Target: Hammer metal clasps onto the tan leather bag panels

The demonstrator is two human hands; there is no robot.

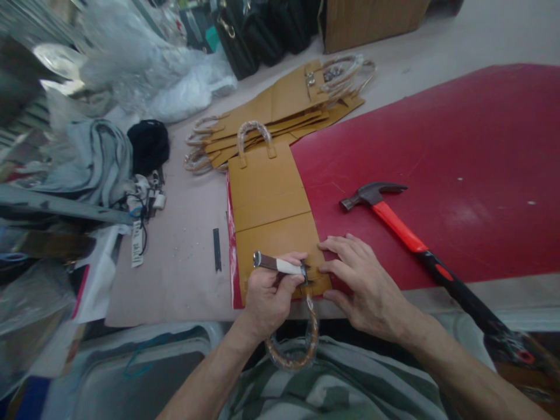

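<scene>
A tan leather bag panel (269,192) lies flat in front of me, with plastic-wrapped handles at its far and near ends. My left hand (271,294) is closed around a metal punch (284,266) with white and brown wrapping on its shank. The punch is tilted, its working end close to the panel near the base of the near handle (292,360). At the panel's right edge, my right hand (365,283) has its fingers spread, the fingertips touching the leather. Beyond it, a claw hammer (405,230) with a red and black handle rests on the red mat.
The red mat (459,151) covers much of the right side. Behind the panel lies a stack of tan bag pieces (275,108) with wrapped handles. Dark bags (262,35) and a cardboard box (371,23) stand farther back. Plastic wrap (166,76) and a dark strip (217,249) are leftward.
</scene>
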